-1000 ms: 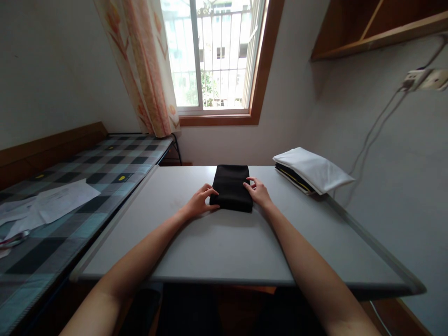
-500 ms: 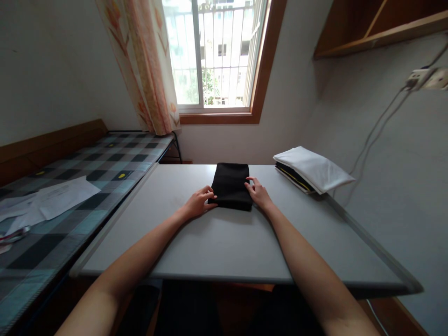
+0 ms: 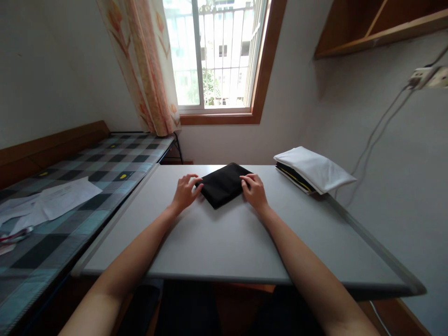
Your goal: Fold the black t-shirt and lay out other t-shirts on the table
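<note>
A folded black cloth (image 3: 224,183) lies turned at an angle on the white table (image 3: 217,247), one corner pointing toward me. My left hand (image 3: 187,190) has the cloth's left corner between thumb and fingers. At its right side, my right hand (image 3: 252,187) is closed on the edge, with thumb and fingertips over the fabric. Whether the cloth is a garment cannot be told from its folds.
On the table's far right rests a stack of folded cloths (image 3: 311,169), white on top with black and yellow beneath. To the left stands a bed (image 3: 105,161) with a checked cover and loose papers (image 3: 66,196). A wooden shelf (image 3: 381,32) hangs at upper right.
The black cloth has turned from lying nearly square to lying diagonally. My left hand has moved left and away from me with its corner; my right hand has shifted only slightly.
</note>
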Demonstrator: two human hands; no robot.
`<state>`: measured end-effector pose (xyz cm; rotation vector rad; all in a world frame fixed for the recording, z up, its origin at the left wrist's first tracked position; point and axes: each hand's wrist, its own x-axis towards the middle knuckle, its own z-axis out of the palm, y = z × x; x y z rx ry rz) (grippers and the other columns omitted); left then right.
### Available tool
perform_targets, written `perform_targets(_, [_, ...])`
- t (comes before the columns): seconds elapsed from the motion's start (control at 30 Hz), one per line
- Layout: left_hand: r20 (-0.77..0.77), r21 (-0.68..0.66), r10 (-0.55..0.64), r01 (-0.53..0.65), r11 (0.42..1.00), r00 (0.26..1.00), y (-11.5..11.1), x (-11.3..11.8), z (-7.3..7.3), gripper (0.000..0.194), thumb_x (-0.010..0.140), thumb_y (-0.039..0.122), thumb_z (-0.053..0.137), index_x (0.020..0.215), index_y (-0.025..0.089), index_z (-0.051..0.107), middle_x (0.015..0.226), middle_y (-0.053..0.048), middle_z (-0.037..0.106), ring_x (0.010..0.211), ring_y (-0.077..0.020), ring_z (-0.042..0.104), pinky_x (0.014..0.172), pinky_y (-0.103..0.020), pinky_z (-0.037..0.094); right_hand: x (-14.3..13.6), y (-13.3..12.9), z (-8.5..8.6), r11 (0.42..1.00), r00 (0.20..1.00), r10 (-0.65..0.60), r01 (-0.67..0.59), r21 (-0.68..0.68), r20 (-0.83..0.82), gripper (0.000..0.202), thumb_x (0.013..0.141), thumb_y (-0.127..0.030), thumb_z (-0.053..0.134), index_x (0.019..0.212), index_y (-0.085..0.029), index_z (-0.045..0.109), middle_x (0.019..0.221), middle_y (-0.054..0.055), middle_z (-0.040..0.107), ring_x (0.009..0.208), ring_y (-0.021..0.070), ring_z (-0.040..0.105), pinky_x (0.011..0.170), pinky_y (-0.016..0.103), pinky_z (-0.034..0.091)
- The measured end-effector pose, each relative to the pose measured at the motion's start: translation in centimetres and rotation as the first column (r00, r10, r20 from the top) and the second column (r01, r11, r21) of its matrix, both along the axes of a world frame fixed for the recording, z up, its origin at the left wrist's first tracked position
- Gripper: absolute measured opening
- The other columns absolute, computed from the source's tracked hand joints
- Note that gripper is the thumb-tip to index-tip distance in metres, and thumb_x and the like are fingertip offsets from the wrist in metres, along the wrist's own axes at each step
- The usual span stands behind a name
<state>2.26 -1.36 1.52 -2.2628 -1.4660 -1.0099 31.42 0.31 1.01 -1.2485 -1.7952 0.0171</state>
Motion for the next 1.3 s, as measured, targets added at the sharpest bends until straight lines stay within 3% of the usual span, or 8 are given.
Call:
perform_targets(0.13, [-0.196,-0.025,-0.317,0.319,0.948,0.928,-2.0,4.2,0.0,0.041,0.088,0.05,0.059,0.118,0.022,0.061,0.122,-0.009,0.059,0.115,-0.0248,0.052,0.099,-0.041,0.038,2.1,1.7,-1.5,0.985,0.99,-0.11,0.12,-0.122,0.088,0.048,0.093,-0.042,0.04,0.132,-0.023,0.059,0.138,0.014,0.048,0.122,0.032,0.048,0.099,0.051,0.04])
perform_targets(0.3, [-0.337,-0.075,-0.367,0.364,0.929,0.867,-2.1,6.0,-0.7,0.031,0.094,0.033,0.051,0.122,0.023,0.059,0.117,-0.008,0.061,0.107,-0.0237,0.055,0.095,-0.041,0.039,3.2,3.1,-3.0,0.97,0.997,-0.074,0.079,-0.228,0.031,0.048,0.093,-0.045,0.037,0.124,-0.02,0.065,0.131,0.015,0.052,0.12,0.0283,0.051,0.099,0.044,0.043])
perform_targets(0.5, [-0.234,-0.288,-0.386,0.315,0.904,0.892,-0.9,3.0,1.3,0.046,0.076,0.013,0.058,0.121,0.02,0.058,0.103,-0.006,0.061,0.093,-0.0205,0.058,0.084,-0.033,0.046,3.2,2.0,-1.7,0.965,0.992,-0.096,0.112,-0.239,0.076,0.045,0.092,-0.051,0.039,0.087,-0.021,0.072,0.091,0.008,0.063,0.082,0.0212,0.061,0.081,0.036,0.043])
perform_targets(0.63, [-0.021,-0.532,-0.38,0.312,0.787,0.925,-0.9,-0.1,2.9,0.039,0.065,0.014,0.063,0.104,0.023,0.065,0.089,0.0,0.059,0.08,-0.016,0.059,0.07,-0.027,0.048,1.5,0.2,0.1,0.971,0.981,0.012,0.034,-0.235,0.192,0.056,0.093,-0.053,0.038,0.054,-0.02,0.06,0.059,0.003,0.058,0.059,0.0153,0.052,0.072,0.031,0.037])
perform_targets(0.73, [0.076,-0.613,-0.34,0.313,0.725,0.937,-1.2,-0.9,3.3,0.024,0.071,0.027,0.067,0.095,0.024,0.067,0.084,0.001,0.063,0.076,-0.0156,0.06,0.067,-0.026,0.048,-0.1,-0.9,1.2,0.987,0.961,-0.1,0.128,-0.097,0.26,0.055,0.094,-0.048,0.04,0.05,-0.02,0.057,0.056,0.004,0.058,0.06,0.0157,0.051,0.078,0.035,0.033])
perform_targets(0.97, [-0.028,-0.3,-0.081,0.068,0.951,0.996,0.1,3.0,2.9,0.027,0.092,0.037,0.05,0.109,0.022,0.065,0.11,-0.007,0.066,0.098,-0.0226,0.064,0.088,-0.037,0.048,-2.4,-1.4,3.2,0.976,0.952,-0.201,0.175,0.128,0.232,0.039,0.094,-0.034,0.04,0.077,-0.02,0.072,0.091,0.011,0.064,0.094,0.0254,0.053,0.089,0.042,0.033])
perform_targets(1.13, [-0.146,-0.343,0.021,-0.071,0.937,0.989,2.5,5.6,1.8,0.037,0.095,0.029,0.041,0.125,0.015,0.058,0.133,-0.014,0.057,0.123,-0.0279,0.052,0.102,-0.044,0.041,-6.6,0.6,3.7,0.998,0.964,0.041,-0.025,-0.066,0.264,0.038,0.097,-0.032,0.036,0.108,-0.018,0.07,0.12,0.011,0.064,0.114,0.0234,0.053,0.1,0.036,0.035])
perform_targets(1.3, [-0.205,-0.338,0.102,-0.168,0.926,0.973,3.0,6.5,-0.2,0.049,0.098,0.031,0.032,0.14,0.011,0.045,0.147,-0.016,0.044,0.138,-0.0298,0.036,0.113,-0.049,0.026,-9.0,2.4,1.7,0.944,0.933,0.108,0.012,-0.331,0.342,0.058,0.099,-0.051,0.028,0.138,-0.015,0.052,0.148,0.013,0.044,0.139,0.0263,0.033,0.113,0.044,0.021])
